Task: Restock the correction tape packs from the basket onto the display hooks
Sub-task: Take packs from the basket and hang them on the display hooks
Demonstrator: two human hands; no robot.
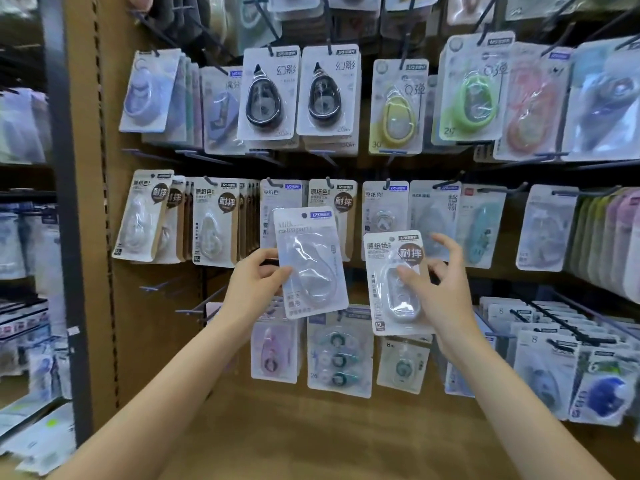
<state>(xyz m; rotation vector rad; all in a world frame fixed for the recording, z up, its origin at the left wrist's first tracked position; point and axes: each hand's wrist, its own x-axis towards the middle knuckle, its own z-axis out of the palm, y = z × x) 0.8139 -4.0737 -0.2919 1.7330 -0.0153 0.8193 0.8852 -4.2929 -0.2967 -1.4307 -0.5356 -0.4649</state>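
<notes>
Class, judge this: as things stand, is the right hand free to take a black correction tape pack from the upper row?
Probably not: the right hand already holds a brown-label pack, though nothing blocks the black packs above.

Pale blue-white pack (310, 261), white/kraft pack (398, 282) w/ brown badge, 2 black tapes (292, 95), tan pegboard (145, 323).

Stationery shop aisle. Brown pegboard display wall (145, 306) fitted with rows of dark metal hooks (204, 157), each hung with blister-carded correction tape packs (266, 98) stacked several deep, same printed cards repeated side by side. Blue price tags (393, 151) at hook tips. More packaged stock on neighbouring dark-framed shelving (24, 237) at left.
</notes>
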